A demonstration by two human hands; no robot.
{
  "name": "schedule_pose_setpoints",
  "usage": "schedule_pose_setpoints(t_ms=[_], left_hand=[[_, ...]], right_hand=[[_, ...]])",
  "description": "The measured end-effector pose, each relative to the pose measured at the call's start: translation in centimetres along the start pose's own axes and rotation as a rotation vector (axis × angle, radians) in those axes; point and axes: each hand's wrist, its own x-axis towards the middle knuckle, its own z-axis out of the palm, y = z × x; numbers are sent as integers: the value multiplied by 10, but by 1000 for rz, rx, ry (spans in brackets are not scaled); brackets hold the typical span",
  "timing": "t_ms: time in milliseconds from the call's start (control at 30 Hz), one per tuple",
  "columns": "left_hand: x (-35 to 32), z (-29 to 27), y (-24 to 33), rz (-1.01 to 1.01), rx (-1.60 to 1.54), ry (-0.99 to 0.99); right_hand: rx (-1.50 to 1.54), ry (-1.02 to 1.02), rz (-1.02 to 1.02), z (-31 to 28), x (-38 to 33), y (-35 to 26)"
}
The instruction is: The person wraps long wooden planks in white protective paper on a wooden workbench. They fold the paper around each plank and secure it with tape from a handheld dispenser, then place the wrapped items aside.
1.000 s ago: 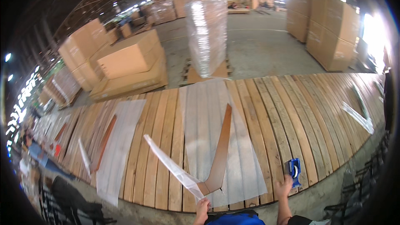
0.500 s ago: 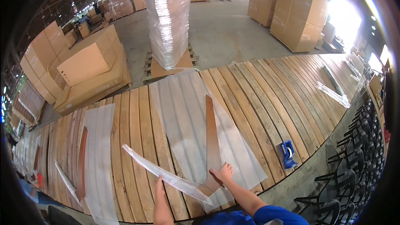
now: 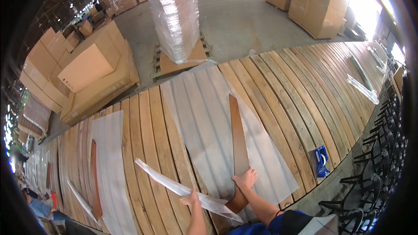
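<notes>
A V-shaped wooden piece [image 3: 238,143] lies with its corner toward me. One arm is bare brown wood. White foam wrap [image 3: 163,182] covers the other arm, which points left. My left hand [image 3: 190,198] is closed around the wrapped arm, partway along it. Near the corner, my right hand [image 3: 247,178] grips the bare arm, its thumb on the left side. Under the bare arm spreads a translucent white foam sheet [image 3: 196,109], laid over the slatted wooden table [image 3: 150,135].
A blue tape dispenser [image 3: 321,162] stands right of the sheet. Another partly wrapped V-shaped piece [image 3: 96,178] lies at left, near a person [image 3: 41,208]. Black metal frames [image 3: 348,204] line the right edge. Cardboard boxes [image 3: 93,67] and a wrapped pallet stack [image 3: 174,17] stand beyond the table.
The view has shifted, so the scene sits further right at the table. My left hand has moved from touching the wrapped arm to gripping around it. The right hand stays near the corner.
</notes>
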Motion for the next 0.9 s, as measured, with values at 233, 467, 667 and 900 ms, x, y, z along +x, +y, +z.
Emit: schedule_pose_setpoints(t_ms=[233,467,667,900], left_hand=[[-4,-7,-4,-28,-498,-169],[-42,-31,18,-220,-668,-157],[-55,-13,61,-334,-793,-98],[-35,22,50,-113,109,-212]], right_hand=[[40,-38,-10,-18,12,-14],[-29,-57,-262,-43,49,-60],[-38,-124,-492,-25,100,-130],[-50,-270,-590,13,147,-188]])
